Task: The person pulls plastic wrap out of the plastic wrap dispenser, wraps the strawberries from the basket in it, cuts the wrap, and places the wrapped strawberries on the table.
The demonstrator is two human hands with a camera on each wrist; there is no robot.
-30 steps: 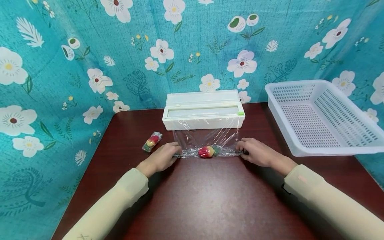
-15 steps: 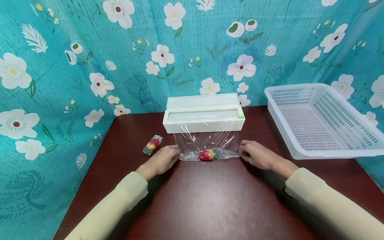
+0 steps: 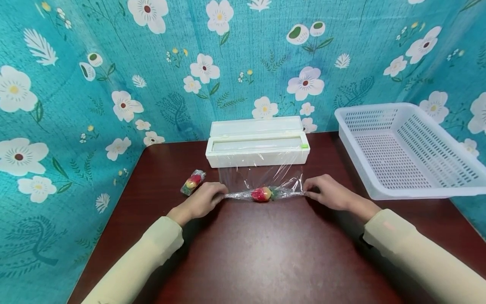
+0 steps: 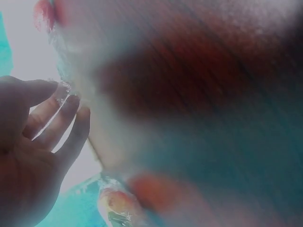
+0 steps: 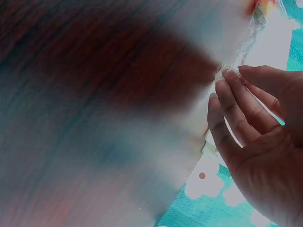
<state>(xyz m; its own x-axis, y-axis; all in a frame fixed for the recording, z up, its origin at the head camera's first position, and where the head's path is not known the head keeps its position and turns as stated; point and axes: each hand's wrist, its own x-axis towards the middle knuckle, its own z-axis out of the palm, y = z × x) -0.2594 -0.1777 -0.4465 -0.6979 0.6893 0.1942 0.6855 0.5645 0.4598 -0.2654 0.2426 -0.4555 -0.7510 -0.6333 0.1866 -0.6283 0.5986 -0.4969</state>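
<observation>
A red and yellow fruit-like piece with green leaves (image 3: pixel 262 194) lies rolled in the near edge of a sheet of cling film (image 3: pixel 243 179). Thumb and fingers of my left hand (image 3: pixel 203 200) pinch the gathered left end of that film; the left wrist view shows the crinkled end between the fingertips. On the other side, my right hand (image 3: pixel 328 193) pinches the right end between thumb and fingers, also visible in the right wrist view. The film runs back to a white cling film dispenser (image 3: pixel 258 159), whose lid stands up. A green slider (image 3: pixel 304 146) sits at its right end.
A similar piece wrapped in film (image 3: pixel 193 182) lies beyond my left hand, near the dispenser's left side. At the back right stands a white perforated plastic basket (image 3: pixel 389 192). A blue flowered cloth (image 3: pixel 235 63) hangs behind the dark red table (image 3: pixel 258 253).
The film's ends look narrower and more tightly gathered than half a second ago. My right hand's fingers have shifted from a closer curl to a fingertip pinch; the fruit-like piece stays almost in place.
</observation>
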